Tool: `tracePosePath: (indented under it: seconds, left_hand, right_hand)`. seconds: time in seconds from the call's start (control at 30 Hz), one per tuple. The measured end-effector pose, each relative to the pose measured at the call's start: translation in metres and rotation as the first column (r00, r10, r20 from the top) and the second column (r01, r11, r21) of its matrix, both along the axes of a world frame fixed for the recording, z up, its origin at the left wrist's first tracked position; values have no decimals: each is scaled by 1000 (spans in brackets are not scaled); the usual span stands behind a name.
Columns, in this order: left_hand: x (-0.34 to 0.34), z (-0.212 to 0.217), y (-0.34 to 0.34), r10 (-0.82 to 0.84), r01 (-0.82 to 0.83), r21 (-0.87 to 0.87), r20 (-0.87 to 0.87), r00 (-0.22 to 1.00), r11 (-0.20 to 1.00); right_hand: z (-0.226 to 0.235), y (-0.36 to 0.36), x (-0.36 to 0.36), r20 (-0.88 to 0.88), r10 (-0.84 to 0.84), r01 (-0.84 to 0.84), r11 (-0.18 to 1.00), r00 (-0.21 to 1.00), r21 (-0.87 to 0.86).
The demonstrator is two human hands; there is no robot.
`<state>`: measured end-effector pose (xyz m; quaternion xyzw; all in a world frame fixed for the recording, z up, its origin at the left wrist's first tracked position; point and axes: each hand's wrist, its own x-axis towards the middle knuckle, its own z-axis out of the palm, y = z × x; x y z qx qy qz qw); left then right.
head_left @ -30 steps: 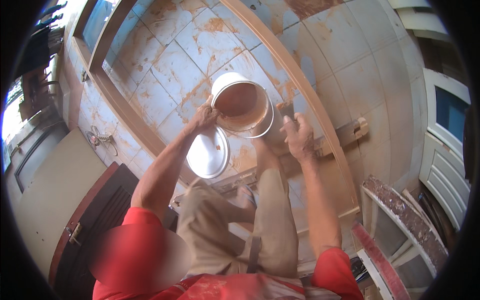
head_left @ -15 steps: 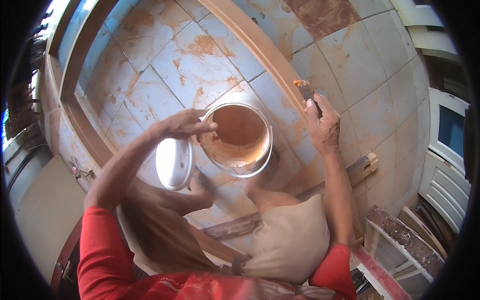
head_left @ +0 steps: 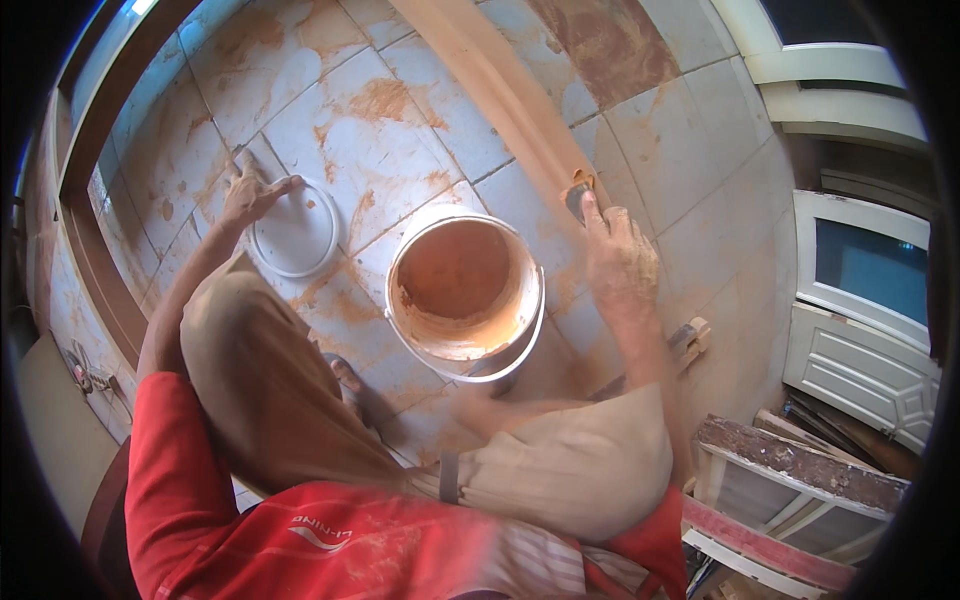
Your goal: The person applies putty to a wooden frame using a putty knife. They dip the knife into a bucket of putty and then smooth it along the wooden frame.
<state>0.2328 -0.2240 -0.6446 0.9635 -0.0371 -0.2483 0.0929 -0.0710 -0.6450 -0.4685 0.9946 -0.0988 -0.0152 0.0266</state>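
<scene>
My right hand (head_left: 618, 245) grips a putty knife (head_left: 577, 202) with a lump of orange-brown filler on its blade. The blade is over or against the long wooden beam (head_left: 510, 100); I cannot tell whether it touches. On the left, my left hand (head_left: 248, 195) reaches down to the tiled floor with fingers stretched and thumb apart, the thumb by the rim of a round white lid (head_left: 296, 236). A small grey object (head_left: 241, 156), too unclear to name, is at its fingertips. Between my hands stands an open white bucket (head_left: 520, 318), its inside coated with orange-brown filler, its wire handle hanging down.
Dried filler smears the floor tiles (head_left: 390, 150). A wooden frame (head_left: 100, 200) runs along the left side. White panelled doors or shutters (head_left: 865, 365) lean at the right, with a stained wooden frame (head_left: 800, 465) at the lower right. My bent legs flank the bucket.
My left hand has left the bucket's rim and moved left to the floor. The lid, tilted beside the bucket before, now lies flat farther left. The putty knife is now lower along the beam.
</scene>
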Motion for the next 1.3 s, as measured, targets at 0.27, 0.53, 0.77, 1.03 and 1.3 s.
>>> tracePosePath:
  seconds: [0.27, 0.53, 0.77, 1.03, 1.3]
  left_hand:
    - [19, 10, 5, -202, 220, 47, -249, 947, 974]
    - [25, 31, -8, -160, 157, -40, -369, 915, 987]
    - [25, 17, -9, -189, 224, 81, -311, 931, 971]
    - [31, 24, -22, -152, 197, 58, -435, 887, 979]
    - [25, 20, -12, -156, 186, 72, -299, 941, 980]
  right_hand:
    - [29, 4, 31, -149, -14, 14, 1000, 989, 0]
    - [71, -32, -61, -231, -407, 464, 827, 884, 318]
    - [60, -4, -78, -240, -721, 715, 473, 650, 515]
    - [38, -1, -57, -39, -531, 487, 743, 847, 458]
    - [7, -7, 67, 220, -267, 136, 869, 938, 476]
